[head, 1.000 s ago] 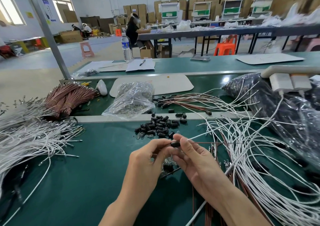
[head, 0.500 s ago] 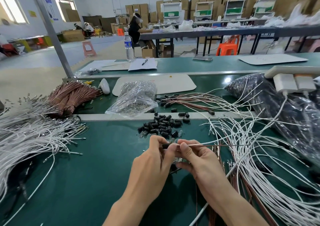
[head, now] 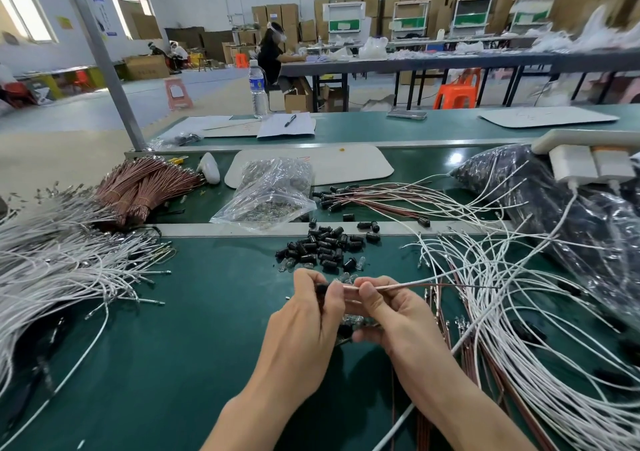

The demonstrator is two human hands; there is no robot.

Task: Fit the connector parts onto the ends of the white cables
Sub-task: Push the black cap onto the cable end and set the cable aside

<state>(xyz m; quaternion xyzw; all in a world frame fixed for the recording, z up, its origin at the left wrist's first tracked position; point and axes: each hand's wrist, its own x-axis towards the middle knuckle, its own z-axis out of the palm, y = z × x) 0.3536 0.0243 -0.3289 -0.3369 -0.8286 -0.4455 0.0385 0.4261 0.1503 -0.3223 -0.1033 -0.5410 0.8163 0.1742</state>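
My left hand (head: 304, 326) pinches a small black connector part (head: 322, 289) between thumb and fingers. My right hand (head: 388, 315) pinches the end of a white cable (head: 401, 286) that runs right, paired with a thin brown wire. The cable end meets the black part between the two hands. A heap of loose black connector parts (head: 325, 246) with a few clear bulbs lies just beyond my hands. Many white cables (head: 519, 312) spread over the green table (head: 173, 346) on the right.
A big bundle of white cables (head: 52, 270) and brown wire bundles (head: 138, 187) lie on the left. A clear bag (head: 270, 194) and a dark bag (head: 554, 208) sit behind. Finished cables with black ends (head: 374, 198) lie behind the heap. A power strip (head: 588, 160) hangs at the right.
Both hands have dropped a little toward me. The left hand has closed over the black part, and the cable end now reaches into it.
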